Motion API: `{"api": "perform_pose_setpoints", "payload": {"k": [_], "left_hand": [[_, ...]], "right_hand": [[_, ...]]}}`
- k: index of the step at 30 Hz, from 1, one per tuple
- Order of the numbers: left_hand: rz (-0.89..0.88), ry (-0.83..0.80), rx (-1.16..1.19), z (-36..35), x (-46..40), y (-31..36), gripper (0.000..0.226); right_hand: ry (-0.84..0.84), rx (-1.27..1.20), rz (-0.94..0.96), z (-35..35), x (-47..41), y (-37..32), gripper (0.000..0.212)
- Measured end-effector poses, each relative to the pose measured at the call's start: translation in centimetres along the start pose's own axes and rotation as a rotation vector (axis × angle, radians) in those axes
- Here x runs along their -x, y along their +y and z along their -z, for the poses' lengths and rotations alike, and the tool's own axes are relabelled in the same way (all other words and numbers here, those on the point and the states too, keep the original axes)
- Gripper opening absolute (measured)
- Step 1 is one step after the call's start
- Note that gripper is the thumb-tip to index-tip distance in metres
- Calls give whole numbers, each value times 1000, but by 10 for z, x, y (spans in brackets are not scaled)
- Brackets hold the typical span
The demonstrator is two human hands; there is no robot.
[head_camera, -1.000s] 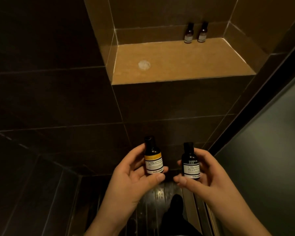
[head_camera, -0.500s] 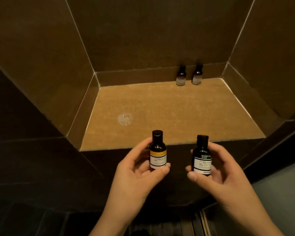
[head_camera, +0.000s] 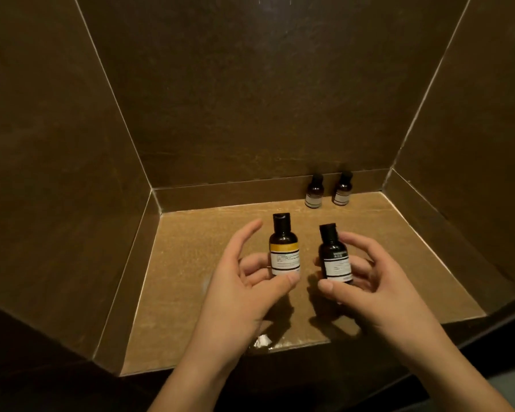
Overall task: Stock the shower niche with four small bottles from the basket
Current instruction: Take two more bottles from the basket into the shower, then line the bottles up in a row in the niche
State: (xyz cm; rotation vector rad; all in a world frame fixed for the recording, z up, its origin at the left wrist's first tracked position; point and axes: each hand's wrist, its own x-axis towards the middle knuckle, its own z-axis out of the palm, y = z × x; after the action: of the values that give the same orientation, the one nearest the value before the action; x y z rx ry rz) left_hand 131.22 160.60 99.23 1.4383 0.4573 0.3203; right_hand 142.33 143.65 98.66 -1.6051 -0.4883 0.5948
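The left hand (head_camera: 238, 281) is pinching an amber bottle with a yellow band (head_camera: 283, 248) between thumb and curled fingers, forefinger lifted clear; the right hand (head_camera: 366, 281) is gripping a darker bottle with a white label (head_camera: 335, 257) the same way, tilted slightly left. Both are hovering over the niche shelf (head_camera: 191, 263), nearer than the two bottles (head_camera: 314, 191) already standing at the far wall, right of centre. The risk: setting down two narrow, top-heavy bottles at once is inviting a tip, especially the tilted one, or a knock between them.
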Motion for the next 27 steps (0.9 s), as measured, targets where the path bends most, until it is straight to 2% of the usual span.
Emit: {"api": "perform_pose_setpoints", "payload": {"k": [3,6,10,15,19,21,24,27], "left_hand": [[-8,31,-8,3,-13,5,57],[5,61,39,4,-24,12,38],[21,158,39,7,-44,16,40],[28,294,-51,8,-77,22,46],[57,285,-79,12,-97,24,43],[77,269,-106,13,-107,26,43],[114,277,-183,13,-124,23,58],[138,306,-282,8,-139,18,49]], "right_hand": [[-9,83,-9,0,-21,-7,62],[-16,41,-13,-1,-37,-9,48],[-34,-22,-41,-7,-61,-11,46],[77,163,-2,-24,-101,-16,49],[145,251,-24,-34,-128,-11,68],[152,268,-18,-35,-138,-13,70],[195,366,-4,-34,-150,-13,73],[242,516,11,-33,-160,-8,69]]}}
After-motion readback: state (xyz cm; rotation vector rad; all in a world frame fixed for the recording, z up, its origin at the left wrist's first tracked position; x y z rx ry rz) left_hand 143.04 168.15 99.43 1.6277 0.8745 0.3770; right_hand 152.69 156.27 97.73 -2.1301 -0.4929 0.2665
